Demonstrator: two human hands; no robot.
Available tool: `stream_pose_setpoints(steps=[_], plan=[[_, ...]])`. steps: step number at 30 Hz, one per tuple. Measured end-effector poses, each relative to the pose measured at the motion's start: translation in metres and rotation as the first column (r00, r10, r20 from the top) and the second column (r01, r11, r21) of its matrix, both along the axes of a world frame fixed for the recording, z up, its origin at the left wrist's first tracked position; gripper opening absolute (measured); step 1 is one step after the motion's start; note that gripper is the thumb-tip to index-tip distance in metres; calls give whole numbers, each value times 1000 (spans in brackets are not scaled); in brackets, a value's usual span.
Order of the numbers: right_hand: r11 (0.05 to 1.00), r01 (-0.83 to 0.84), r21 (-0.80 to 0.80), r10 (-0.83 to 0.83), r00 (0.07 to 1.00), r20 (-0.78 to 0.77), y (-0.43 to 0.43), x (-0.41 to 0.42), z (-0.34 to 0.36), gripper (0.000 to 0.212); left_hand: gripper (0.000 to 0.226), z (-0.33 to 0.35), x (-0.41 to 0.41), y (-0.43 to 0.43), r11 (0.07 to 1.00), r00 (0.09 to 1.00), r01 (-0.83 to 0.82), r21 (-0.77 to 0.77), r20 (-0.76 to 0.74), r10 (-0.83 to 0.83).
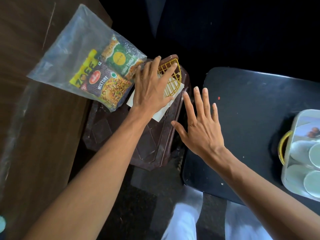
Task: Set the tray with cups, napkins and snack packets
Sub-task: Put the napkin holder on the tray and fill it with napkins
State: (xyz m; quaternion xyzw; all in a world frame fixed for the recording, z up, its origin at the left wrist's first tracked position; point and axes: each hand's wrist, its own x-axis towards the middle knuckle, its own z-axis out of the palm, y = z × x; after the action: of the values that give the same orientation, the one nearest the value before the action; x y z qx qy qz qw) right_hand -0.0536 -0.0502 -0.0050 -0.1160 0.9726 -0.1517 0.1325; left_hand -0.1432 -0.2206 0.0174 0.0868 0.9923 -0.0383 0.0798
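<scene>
A clear plastic bag [72,49] holding several snack packets [107,82] lies at the upper left, partly over a dark brown plastic stool [138,141]. On the stool sits a yellow wire napkin holder [171,78] with white napkins [162,110] under it. My left hand [152,87] lies flat on the holder and napkins, fingers spread. My right hand [202,125] hovers open over the stool's right edge, holding nothing. At the far right, a tray [292,135] with a yellow handle [282,149] carries white paper cups [313,182].
A brown wooden table [34,127] runs along the left side. The tray rests on a black round-cornered table [251,110] at the right. My legs in white trousers [183,220] show below, on a dark floor.
</scene>
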Motion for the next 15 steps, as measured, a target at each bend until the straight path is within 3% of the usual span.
stream_pose_setpoints(steps=[6,8,9,11,13,15], plan=[[994,58,-96,-57,998,13,1,-2,9,79,92,11,1,-3,999,997,7,43,-83,-4],[969,113,-222,-115,993,4,4,-2,16,78,91,23,7,-3,993,988,-10,120,-152,28],[929,167,-329,-170,985,22,6,-2,20,77,90,30,13,-2,981,979,-26,192,-192,64],[762,329,-558,-297,943,152,12,1,32,73,87,43,29,4,911,960,-70,407,-219,172],[561,482,-672,-375,873,313,21,5,46,66,87,53,50,19,751,953,-134,646,-123,276],[454,539,-710,-390,836,385,35,12,60,56,86,59,75,39,574,942,-210,791,8,334]])
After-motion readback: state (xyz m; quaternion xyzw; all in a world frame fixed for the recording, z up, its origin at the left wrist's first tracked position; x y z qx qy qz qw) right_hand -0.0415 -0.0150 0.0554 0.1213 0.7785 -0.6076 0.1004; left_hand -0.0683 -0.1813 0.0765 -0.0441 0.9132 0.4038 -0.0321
